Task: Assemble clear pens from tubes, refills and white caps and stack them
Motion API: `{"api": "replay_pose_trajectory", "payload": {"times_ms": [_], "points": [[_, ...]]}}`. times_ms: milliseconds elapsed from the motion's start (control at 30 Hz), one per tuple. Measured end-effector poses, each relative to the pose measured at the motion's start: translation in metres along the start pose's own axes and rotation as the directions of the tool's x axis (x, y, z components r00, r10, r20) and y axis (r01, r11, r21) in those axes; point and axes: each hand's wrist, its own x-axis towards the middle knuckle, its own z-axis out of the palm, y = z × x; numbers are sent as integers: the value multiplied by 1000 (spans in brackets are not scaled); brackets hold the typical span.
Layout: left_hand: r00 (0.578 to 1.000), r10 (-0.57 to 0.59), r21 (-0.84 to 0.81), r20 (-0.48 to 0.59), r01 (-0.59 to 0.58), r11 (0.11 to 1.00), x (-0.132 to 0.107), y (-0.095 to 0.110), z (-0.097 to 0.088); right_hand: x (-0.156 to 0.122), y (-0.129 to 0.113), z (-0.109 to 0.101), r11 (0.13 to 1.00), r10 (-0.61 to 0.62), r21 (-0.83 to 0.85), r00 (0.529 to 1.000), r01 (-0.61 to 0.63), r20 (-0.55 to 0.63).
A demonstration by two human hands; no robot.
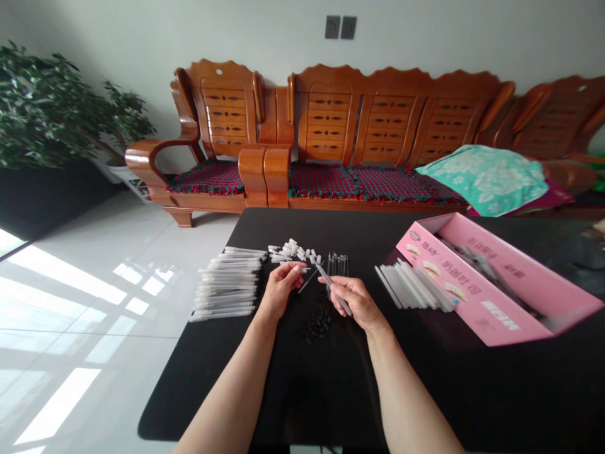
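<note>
My left hand (282,285) is closed in a pinch; a small pale tip pokes out past its fingers, too small to name. In my right hand (353,299) is a grey-white pen barrel (325,273), slanting up and left toward the left fingertips. White pen caps (290,250) lie loose just beyond the hands. Thin pen refills (338,263) are lined up behind the right hand, and one dark refill (307,282) lies between the hands. Small black plugs (317,326) are scattered nearer to me. Left of my left hand, capped white pens (229,284) form a stack.
More translucent barrels (410,285) lie in a row at right, against a pink box (477,287) with grey contents. All rest on a black table (302,391). Beyond it stands a wooden sofa (326,120) with a turquoise cushion (491,178). Potted plants (61,107) are at far left.
</note>
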Motion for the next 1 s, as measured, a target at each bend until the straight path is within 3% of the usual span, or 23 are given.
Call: {"api": "replay_pose_trajectory", "payload": {"times_ms": [200,467,733,1000], "points": [[1000,30,11,-8,-30,999,0,2,1,-1,-2,2,987,-19,-157,1000,17,-16],[998,61,88,21,-62,994,-2,4,2,1,-1,0,978,-35,-206,999,26,-37],[993,102,352,56,-115,929,-4,8,6,0,-4,-1,960,-47,-279,997,30,-56],[995,26,252,94,-49,966,-5,7,10,-1,-2,-3,967,-47,-252,998,37,-32]]}}
